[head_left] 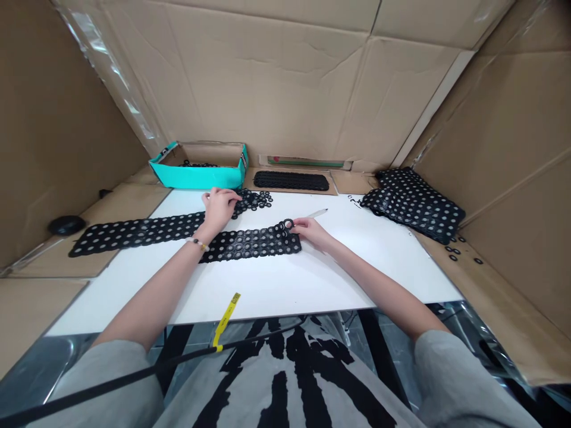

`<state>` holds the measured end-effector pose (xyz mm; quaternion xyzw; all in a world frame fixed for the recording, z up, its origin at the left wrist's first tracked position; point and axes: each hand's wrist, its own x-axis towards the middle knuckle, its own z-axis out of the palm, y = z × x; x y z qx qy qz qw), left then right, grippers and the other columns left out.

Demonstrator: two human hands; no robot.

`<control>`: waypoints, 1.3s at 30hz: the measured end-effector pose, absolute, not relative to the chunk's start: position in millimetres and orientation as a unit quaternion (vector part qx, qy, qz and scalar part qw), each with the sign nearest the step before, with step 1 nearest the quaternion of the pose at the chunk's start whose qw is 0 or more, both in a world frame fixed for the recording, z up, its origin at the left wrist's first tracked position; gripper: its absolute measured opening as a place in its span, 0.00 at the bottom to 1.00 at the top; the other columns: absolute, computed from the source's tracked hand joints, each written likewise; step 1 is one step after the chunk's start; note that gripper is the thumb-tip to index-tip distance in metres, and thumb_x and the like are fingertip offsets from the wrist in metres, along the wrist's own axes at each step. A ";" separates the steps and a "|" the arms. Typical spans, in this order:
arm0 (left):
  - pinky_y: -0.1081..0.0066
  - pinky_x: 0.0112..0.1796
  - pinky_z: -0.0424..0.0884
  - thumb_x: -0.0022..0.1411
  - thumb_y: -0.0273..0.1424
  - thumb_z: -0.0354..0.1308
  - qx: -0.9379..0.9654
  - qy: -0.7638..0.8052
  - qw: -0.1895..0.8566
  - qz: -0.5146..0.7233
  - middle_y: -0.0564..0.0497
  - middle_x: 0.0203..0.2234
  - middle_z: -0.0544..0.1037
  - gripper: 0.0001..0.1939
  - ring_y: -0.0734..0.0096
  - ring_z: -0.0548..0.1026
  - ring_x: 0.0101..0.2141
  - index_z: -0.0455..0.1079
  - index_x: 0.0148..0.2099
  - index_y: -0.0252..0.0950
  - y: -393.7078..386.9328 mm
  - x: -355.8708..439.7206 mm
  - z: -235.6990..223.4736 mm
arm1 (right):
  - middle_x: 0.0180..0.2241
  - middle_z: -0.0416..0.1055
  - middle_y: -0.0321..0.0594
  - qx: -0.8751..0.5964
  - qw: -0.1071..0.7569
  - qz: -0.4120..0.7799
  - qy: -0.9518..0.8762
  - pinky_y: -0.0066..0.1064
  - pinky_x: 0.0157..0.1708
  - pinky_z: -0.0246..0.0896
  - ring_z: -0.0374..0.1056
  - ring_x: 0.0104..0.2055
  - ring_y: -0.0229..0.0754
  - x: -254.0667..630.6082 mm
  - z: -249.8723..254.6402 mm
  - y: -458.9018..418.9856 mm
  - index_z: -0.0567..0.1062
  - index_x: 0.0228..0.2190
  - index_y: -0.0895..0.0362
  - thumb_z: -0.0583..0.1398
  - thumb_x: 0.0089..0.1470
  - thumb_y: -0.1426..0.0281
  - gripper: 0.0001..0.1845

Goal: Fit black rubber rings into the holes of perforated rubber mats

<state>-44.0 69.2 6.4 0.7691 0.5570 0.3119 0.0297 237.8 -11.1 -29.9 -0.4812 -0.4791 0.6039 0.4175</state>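
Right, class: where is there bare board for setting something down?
Bare white board shows between the near black strip and the front edge, and between the right forearm and the dark heap. It is crowded around the left hand: loose rings, teal box and far strip close by.

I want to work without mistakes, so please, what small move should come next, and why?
Perhaps ease the ring flat against the nearer strip: the right hand seems to pinch it at the strip's right end, where it looks slightly raised.
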 end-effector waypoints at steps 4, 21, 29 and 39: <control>0.46 0.53 0.51 0.65 0.36 0.50 0.761 0.559 0.019 0.329 0.43 0.51 0.74 0.17 0.44 0.57 0.55 0.75 0.50 0.39 65.8 -40.9 7.1 | 0.26 0.72 0.34 -0.494 0.402 0.555 -0.535 0.28 0.29 0.55 0.63 0.28 0.36 235.6 -31.6 -12.7 0.78 0.31 0.59 0.66 0.44 0.62 0.14; 0.58 0.48 0.58 0.59 0.46 0.57 0.879 0.389 0.123 0.246 0.49 0.36 0.80 0.16 0.58 0.70 0.42 0.76 0.38 0.39 5.5 29.6 -1.1 | 0.23 0.69 0.33 -0.426 0.401 0.510 -0.631 0.27 0.30 0.51 0.60 0.28 0.36 235.7 -31.5 -21.4 0.76 0.26 0.60 0.65 0.44 0.53 0.21; 0.53 0.48 0.56 0.60 0.35 0.54 0.864 0.434 0.076 0.244 0.47 0.37 0.82 0.13 0.54 0.69 0.43 0.79 0.37 0.40 -11.2 41.2 0.0 | 0.24 0.70 0.34 -0.441 0.394 0.472 -0.654 0.28 0.31 0.54 0.61 0.29 0.38 233.9 -42.6 -16.4 0.75 0.27 0.59 0.63 0.47 0.54 0.19; 0.56 0.48 0.60 0.60 0.33 0.51 0.763 0.559 0.065 0.317 0.45 0.40 0.80 0.16 0.52 0.69 0.45 0.80 0.38 0.38 47.8 -16.5 3.4 | 0.21 0.64 0.32 -0.468 0.362 0.419 -0.688 0.28 0.28 0.49 0.56 0.26 0.36 237.2 -35.9 -19.1 0.71 0.24 0.58 0.60 0.48 0.59 0.14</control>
